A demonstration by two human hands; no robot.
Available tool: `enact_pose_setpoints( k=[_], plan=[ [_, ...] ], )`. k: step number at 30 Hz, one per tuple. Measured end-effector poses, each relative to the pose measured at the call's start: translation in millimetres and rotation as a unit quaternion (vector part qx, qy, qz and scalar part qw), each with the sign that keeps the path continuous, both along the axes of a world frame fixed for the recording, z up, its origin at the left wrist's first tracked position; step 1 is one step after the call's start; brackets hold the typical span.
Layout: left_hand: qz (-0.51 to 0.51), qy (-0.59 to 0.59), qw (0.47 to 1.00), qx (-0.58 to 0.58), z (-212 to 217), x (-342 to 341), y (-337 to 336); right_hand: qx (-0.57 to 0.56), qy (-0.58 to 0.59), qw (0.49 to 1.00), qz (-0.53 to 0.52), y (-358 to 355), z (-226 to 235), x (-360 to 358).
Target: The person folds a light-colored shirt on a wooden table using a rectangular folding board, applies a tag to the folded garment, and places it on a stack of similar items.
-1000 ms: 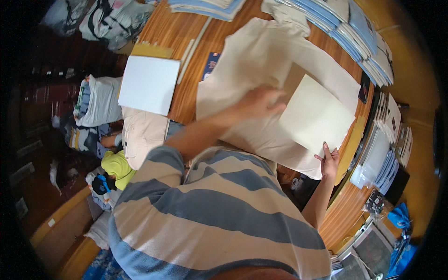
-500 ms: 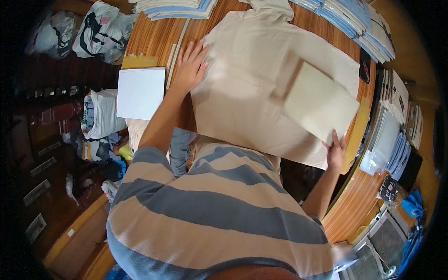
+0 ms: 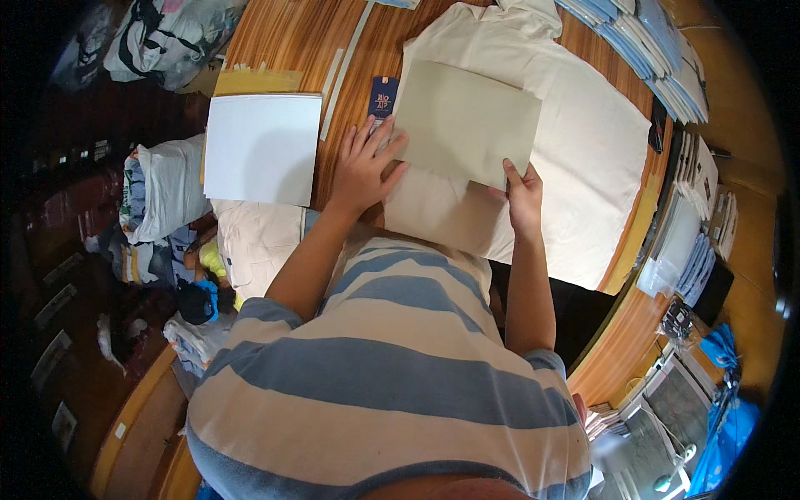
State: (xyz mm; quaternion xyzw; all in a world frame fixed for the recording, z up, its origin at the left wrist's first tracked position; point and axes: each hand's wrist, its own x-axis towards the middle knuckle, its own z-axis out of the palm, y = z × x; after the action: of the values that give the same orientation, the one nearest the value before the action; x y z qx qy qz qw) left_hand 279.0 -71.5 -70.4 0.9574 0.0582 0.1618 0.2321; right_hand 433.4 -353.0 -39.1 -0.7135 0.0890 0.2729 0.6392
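A cream garment [image 3: 592, 187], with its collar end at the far side, lies spread over the wooden table. Over its left half is a flat, pale greenish-beige rectangular board [image 3: 471, 117]. My right hand [image 3: 523, 196] grips this board by its near right corner, thumb on top. Fingers spread, my left hand [image 3: 362, 171] lies at the garment's left edge beside the board's near left corner. Just beyond its fingertips is a dark blue tag [image 3: 383, 93], its lower part covered by the fingers. Whether the board rests fully on the cloth I cannot tell.
White sheets [image 3: 261, 150] lie at the table's left edge. Folded garments in clear bags are stacked [image 3: 667, 54] at the far right, with more packs [image 3: 700, 258] along the right side. Bagged clothes [image 3: 171, 42] and a cloth pile [image 3: 171, 187] stand left of the table.
My right hand has carried the board leftward across the garment. My left hand has shifted to the near left edge of the cloth, and the dark blue tag now shows.
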Motion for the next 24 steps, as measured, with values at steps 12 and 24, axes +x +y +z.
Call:
enact_pose_setpoints(
  k=[12,24],
  plan=[
    [0.020,-0.014,0.999,0.033,-0.4,1.7,-1.4,-0.193,-0.074,0.975,0.086,2.7,-0.4,24.3],
    [-0.083,-0.011,0.985,-0.150,4.8,-90.4,-53.7,-0.171,0.141,0.896,0.384,-138.9,35.7,-67.3]
  ],
)
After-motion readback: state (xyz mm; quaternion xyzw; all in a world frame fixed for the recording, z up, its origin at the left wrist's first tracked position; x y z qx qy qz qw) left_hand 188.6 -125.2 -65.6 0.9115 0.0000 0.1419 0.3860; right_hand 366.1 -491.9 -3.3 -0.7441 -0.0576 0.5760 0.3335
